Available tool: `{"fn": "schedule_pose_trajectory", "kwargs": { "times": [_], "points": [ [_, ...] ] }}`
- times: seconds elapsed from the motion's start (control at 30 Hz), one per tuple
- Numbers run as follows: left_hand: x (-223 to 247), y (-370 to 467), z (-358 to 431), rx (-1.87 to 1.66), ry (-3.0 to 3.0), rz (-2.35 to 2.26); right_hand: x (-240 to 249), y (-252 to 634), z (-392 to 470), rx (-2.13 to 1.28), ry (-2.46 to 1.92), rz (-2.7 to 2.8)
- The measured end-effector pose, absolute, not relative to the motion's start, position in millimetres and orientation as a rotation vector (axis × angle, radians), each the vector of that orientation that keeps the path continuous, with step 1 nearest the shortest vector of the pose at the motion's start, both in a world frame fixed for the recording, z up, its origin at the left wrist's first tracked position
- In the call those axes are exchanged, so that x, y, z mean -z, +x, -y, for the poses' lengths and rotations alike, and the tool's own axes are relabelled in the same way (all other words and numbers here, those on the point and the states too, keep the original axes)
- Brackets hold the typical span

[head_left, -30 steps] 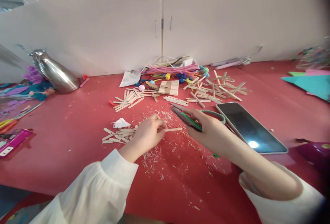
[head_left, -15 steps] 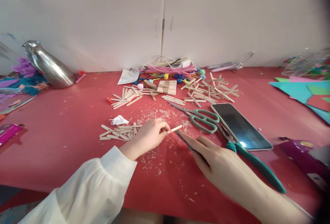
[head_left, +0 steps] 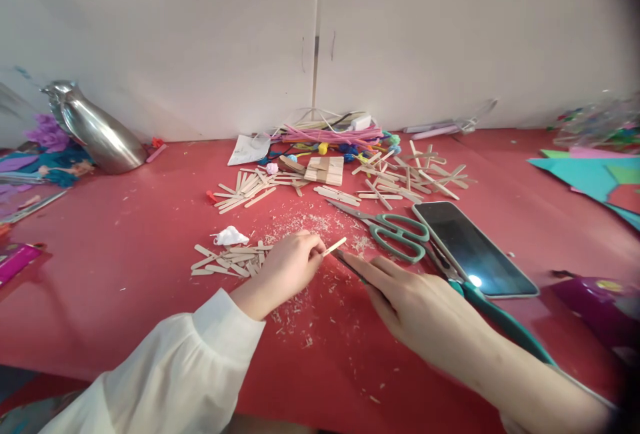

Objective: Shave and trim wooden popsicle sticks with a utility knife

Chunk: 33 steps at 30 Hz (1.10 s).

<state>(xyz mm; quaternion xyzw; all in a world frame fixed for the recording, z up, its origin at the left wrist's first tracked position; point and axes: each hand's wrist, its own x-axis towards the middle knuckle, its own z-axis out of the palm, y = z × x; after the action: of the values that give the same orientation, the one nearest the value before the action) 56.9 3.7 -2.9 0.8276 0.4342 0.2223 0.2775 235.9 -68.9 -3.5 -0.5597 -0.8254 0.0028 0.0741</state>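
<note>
My left hand is closed, pinching a short wooden craft stick that points up and to the right from the fingertips. In my right hand a slim utility knife is gripped, mostly hidden under the fingers. Its tip lies beside the stick, just below it; whether they touch I cannot tell. Wood shavings are scattered around and beneath both hands. A pile of cut craft sticks lies left of my left wrist, with a crumpled white piece just behind.
Green-handled scissors, pliers and a phone lie to the right on the red table. Loose craft sticks and pink pipe cleaners are farther back. A metal jug stands at left, coloured paper at right.
My right hand and the knife have shifted slightly left and up, nearer to my left hand. The stick has moved a little left and tilts more steeply.
</note>
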Motion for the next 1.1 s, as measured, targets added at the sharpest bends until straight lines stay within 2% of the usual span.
{"fn": "schedule_pose_trajectory", "kwargs": {
  "times": [0.77,0.93,1.1],
  "points": [
    [6.1,57.9,-7.9,-0.551,2.274,-1.224,14.1,237.5,59.4,-0.026,-1.714,2.549],
    [2.9,59.4,-7.3,-0.438,2.322,-1.293,13.9,236.0,58.6,-0.110,-1.737,2.554],
    [1.1,61.8,-6.1,-0.388,2.336,-1.346,11.5,235.2,56.8,-0.338,-1.724,2.505]
  ]
}}
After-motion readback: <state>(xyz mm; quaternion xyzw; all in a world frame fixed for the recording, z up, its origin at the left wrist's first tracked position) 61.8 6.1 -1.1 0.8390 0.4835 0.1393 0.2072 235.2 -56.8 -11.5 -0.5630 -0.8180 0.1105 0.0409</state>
